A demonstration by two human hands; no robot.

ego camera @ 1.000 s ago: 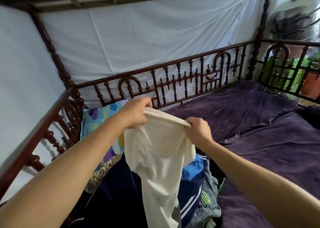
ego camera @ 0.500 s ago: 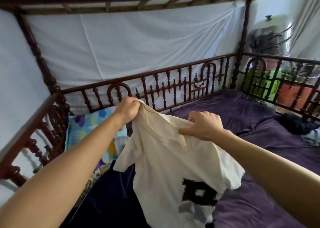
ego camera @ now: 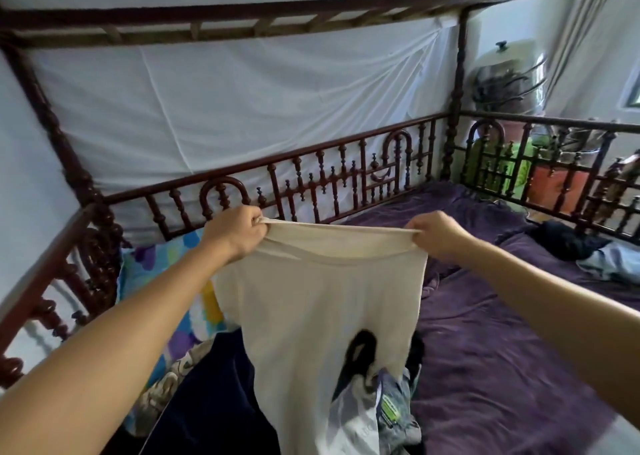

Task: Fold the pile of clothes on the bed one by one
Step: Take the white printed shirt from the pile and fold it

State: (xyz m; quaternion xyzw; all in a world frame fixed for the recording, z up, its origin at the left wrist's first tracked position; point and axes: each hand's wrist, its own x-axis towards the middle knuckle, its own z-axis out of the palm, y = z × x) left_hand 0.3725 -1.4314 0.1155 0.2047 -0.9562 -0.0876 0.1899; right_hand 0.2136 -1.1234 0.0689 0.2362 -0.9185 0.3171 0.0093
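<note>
A cream T-shirt (ego camera: 311,309) with a black print low on its front hangs in the air in front of me, stretched wide at its top edge. My left hand (ego camera: 235,235) grips the shirt's upper left corner, and my right hand (ego camera: 438,235) grips the upper right corner. Below the shirt lies the pile of clothes (ego camera: 214,402): a dark navy garment, a patterned piece and pale denim (ego camera: 398,409). The shirt hides part of the pile.
The purple bedspread (ego camera: 502,350) covers the bed to the right. A colourful pillow (ego camera: 156,271) lies at the left by the carved wooden railing (ego camera: 346,177). A dark garment and a light blue one (ego camera: 588,250) lie at the far right corner.
My hands have moved apart, pulling the shirt's top edge taut between them. The shirt now hangs flatter and wider than before.
</note>
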